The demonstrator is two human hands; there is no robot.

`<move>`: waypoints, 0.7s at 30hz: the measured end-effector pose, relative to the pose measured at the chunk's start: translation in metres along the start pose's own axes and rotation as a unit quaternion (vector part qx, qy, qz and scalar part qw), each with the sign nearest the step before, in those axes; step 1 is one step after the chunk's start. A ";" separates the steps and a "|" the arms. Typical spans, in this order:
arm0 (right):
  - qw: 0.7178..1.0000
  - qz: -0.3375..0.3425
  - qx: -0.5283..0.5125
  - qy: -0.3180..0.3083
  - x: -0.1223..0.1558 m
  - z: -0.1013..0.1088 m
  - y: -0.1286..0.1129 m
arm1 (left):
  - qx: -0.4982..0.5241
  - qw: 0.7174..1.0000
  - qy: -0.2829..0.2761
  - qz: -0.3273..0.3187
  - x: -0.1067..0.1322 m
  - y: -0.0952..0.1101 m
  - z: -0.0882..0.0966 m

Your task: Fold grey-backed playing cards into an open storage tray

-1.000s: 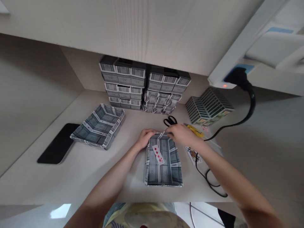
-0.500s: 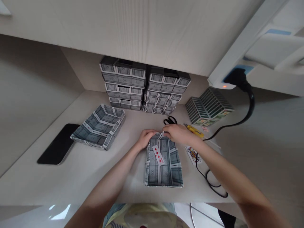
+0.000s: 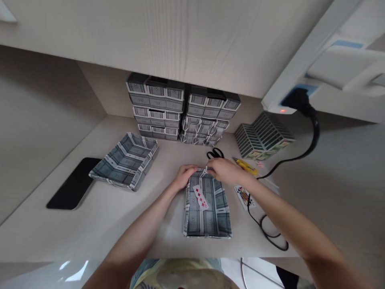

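Observation:
An open tray built of playing cards point(image 3: 207, 218), backs showing inside, lies in front of me with its long side pointing away. A strip of a diamonds card point(image 3: 200, 197) rests loose on its floor. My left hand point(image 3: 185, 176) is closed around the tray's far left corner, thumb at the rim. At the far rim, my right hand point(image 3: 221, 168) pinches the edge, where a small white bit shows at the fingertips. What exactly lies between those fingers is partly hidden. Black-handled scissors point(image 3: 215, 153) lie just beyond my right hand.
A second card tray point(image 3: 124, 160) overlaps a black phone point(image 3: 73, 182) at left. Stacked card boxes point(image 3: 158, 108) stand at the back. At right are card racks point(image 3: 263, 136), a yellow cutter point(image 3: 246, 165), a face card point(image 3: 244, 196) and a black cable point(image 3: 264, 230). A shelf overhangs.
Almost nothing differs. Both hands keep the same hold on the tray's far end, and the view has shifted slightly.

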State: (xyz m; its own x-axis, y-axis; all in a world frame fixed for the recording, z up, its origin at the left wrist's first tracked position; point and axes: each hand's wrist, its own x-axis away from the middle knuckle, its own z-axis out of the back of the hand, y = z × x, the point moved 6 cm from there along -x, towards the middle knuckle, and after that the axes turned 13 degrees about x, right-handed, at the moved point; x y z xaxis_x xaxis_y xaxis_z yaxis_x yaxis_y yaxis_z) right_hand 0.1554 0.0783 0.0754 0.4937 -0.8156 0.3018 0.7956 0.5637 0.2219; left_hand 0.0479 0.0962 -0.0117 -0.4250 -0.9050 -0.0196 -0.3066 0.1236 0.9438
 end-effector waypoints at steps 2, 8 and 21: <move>1.000 0.004 0.015 0.026 0.004 0.002 -0.005 | 0.008 1.000 -0.005 -0.003 0.000 0.001 0.000; 0.997 0.045 0.041 0.056 0.012 0.010 -0.015 | 0.002 1.000 -0.017 -0.010 0.000 0.003 -0.002; 0.993 0.105 0.043 0.029 0.004 0.013 -0.012 | 0.006 1.000 -0.012 -0.011 0.002 0.004 -0.003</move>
State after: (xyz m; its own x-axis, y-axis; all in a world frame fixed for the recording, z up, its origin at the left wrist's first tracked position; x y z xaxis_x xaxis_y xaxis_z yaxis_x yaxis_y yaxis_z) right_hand 0.1432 0.0703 0.0863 0.6677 -0.6829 0.2962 0.6403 0.7299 0.2393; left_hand 0.0487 0.0939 -0.0073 -0.4391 -0.8971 -0.0482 -0.3268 0.1096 0.9387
